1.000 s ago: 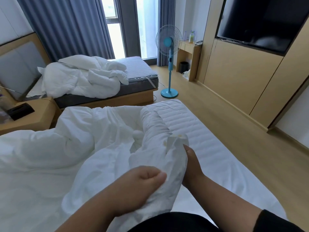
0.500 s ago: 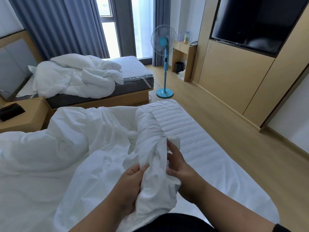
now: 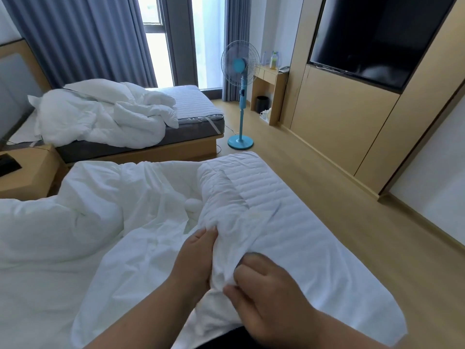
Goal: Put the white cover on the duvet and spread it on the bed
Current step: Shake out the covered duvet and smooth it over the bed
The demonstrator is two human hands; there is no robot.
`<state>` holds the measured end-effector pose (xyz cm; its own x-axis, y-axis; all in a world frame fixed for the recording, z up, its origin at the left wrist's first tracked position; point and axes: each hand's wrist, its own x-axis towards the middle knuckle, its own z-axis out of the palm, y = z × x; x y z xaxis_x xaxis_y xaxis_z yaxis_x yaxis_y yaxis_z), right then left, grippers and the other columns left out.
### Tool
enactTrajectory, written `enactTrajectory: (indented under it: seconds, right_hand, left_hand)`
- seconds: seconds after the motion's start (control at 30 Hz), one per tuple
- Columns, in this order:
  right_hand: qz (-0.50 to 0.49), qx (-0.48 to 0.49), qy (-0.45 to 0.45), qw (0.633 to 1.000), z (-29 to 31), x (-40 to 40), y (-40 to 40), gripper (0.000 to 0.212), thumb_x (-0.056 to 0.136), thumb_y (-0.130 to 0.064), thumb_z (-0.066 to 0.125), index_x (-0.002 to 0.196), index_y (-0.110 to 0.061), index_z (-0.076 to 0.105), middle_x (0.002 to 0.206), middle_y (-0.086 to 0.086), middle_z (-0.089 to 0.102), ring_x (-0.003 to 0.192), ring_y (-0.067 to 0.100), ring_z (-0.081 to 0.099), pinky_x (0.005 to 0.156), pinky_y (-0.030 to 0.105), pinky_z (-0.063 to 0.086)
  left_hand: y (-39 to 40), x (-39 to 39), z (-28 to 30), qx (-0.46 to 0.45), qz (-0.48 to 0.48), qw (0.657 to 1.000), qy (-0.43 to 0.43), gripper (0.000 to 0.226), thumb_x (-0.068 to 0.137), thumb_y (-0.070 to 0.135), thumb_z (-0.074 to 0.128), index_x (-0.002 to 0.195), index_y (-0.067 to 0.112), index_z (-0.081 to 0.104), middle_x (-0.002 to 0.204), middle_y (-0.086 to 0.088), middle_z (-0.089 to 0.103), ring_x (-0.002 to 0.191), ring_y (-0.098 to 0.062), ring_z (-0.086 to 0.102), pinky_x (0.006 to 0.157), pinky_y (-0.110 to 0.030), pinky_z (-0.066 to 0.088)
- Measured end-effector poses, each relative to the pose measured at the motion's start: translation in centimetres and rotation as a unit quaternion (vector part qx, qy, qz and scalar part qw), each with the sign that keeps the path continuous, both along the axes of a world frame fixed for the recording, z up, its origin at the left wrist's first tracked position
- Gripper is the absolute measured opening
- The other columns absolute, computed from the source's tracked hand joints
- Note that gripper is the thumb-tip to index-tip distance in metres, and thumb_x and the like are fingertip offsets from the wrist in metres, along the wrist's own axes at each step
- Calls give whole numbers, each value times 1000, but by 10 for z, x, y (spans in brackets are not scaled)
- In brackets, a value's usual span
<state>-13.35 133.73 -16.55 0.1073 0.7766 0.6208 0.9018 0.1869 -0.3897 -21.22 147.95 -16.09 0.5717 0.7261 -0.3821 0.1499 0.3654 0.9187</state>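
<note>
Left hand [image 3: 198, 263] and right hand [image 3: 271, 295] both pinching a bunched roll of white cover [image 3: 226, 222], near the bed's [image 3: 314, 248] front edge, crumpled duvet [image 3: 63, 222] at the left side

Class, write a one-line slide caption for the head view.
Both hands, left hand and right hand, grip bunched white cover over the bed.
</note>
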Motion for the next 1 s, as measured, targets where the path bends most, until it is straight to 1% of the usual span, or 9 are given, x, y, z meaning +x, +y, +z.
enactTrajectory:
  seconds: [0.1, 0.17, 0.23, 0.4, 0.53, 0.7, 0.77, 0.87, 1.0]
  right_hand:
    - [8, -84, 139, 987, -21, 8, -1, 17, 91, -31, 66, 75, -25, 64, 93, -12, 57, 95, 4, 58, 91, 10, 37]
    - [15, -77, 476, 876, -16, 12, 5, 20, 98, -21, 58, 95, -18, 77, 116, -5, 66, 116, 4, 60, 100, 16, 42]
    - [-22, -42, 666, 744, -20, 23, 13, 29, 102, -6, 49, 99, -13, 78, 116, 13, 71, 102, 18, 68, 87, 30, 53]
    - [-47, -142, 559, 815, -8, 19, 27, 25, 90, -15, 61, 103, -31, 75, 106, -15, 75, 96, 1, 69, 83, 21, 55]
    - [-96, -245, 449, 854, -17, 17, 43, 34, 101, -40, 52, 132, -28, 50, 134, -7, 58, 114, 1, 55, 100, 14, 44]
    - [-144, -134, 625, 755, -10, 30, 53, 22, 96, -33, 58, 108, -21, 72, 100, 2, 77, 97, 22, 71, 92, 45, 58]
    - [-151, -116, 643, 742, -6, 37, 58, 20, 100, -23, 54, 101, -20, 74, 94, 3, 77, 91, 22, 73, 87, 43, 59]
    - [-145, -99, 652, 738, -5, 47, 64, 23, 95, -9, 51, 95, -14, 74, 92, 2, 77, 84, 16, 72, 74, 29, 57]
    - [-158, -92, 666, 723, -10, 57, 72, 28, 70, -17, 51, 88, -2, 67, 86, 9, 70, 82, 21, 58, 74, 34, 45]
  left_hand:
    - [5, 3, 4, -52, 61, 996, -46, 27, 103, 27, 49, 107, 6, 68, 97, -8, 73, 82, -19, 70, 67, -30, 53]
    - [7, 1, 8, -76, 67, 992, -74, 25, 102, 24, 51, 105, 5, 66, 92, -9, 74, 74, -20, 70, 60, -30, 52]
    - [6, 0, 9, -65, 55, 993, -83, 23, 102, 22, 51, 101, 9, 70, 82, -1, 78, 64, -10, 72, 50, -19, 52]
    - [0, 0, 2, 28, 8, 999, -42, 24, 103, 25, 49, 97, 14, 70, 90, -4, 76, 77, -11, 70, 68, -16, 52]
    - [0, -10, -7, 115, -53, 992, 6, 30, 92, 51, 49, 99, 25, 65, 90, 7, 73, 86, -6, 68, 77, -14, 52]
    - [-11, -29, -21, 160, -148, 973, 77, 59, 67, 61, 81, 114, 32, 59, 101, 15, 73, 91, 1, 69, 80, -22, 55]
    - [-11, -30, -24, 233, -97, 958, 137, 27, 83, 46, 76, 94, 23, 65, 82, 7, 72, 72, -1, 66, 69, -21, 52]
    - [-3, -32, -24, 328, -16, 930, 163, 40, 96, 33, 62, 68, 8, 48, 56, 3, 47, 53, -7, 45, 56, -22, 37]
    - [1, -42, 12, 344, 48, 936, 56, 35, 99, 31, 57, 73, 8, 54, 66, -9, 54, 63, -16, 53, 62, -27, 40]
